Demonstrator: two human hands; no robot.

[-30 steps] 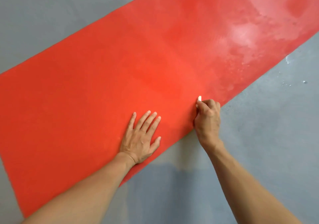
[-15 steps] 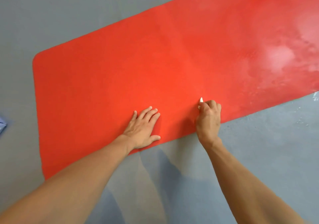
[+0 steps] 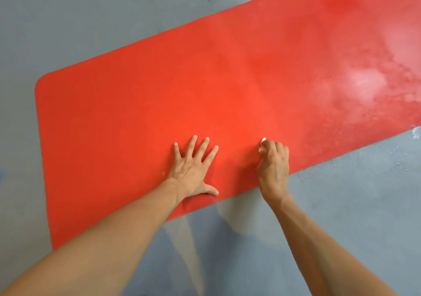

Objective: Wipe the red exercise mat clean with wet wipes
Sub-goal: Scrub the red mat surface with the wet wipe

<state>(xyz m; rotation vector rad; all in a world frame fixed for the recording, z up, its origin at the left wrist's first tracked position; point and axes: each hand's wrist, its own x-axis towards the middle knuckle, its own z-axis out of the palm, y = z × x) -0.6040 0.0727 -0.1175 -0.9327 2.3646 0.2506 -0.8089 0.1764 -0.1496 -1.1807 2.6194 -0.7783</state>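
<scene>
I see a red exercise mat (image 3: 159,104) lying flat on a grey floor (image 3: 91,22), running diagonally from its rounded end at the left up toward the top right. Near the mat's closer long edge, the left hand (image 3: 193,172) lies palm down on the mat, fingers straight and spread, holding nothing. Just to its right, apart from it, the right hand (image 3: 274,168) rests on the mat with its fingers curled around a wet wipe (image 3: 262,144); only a small white tip shows past the knuckles. Further right, the mat's surface looks shiny and blotchy with pale patches (image 3: 369,83). Both bare forearms reach in from the bottom.
</scene>
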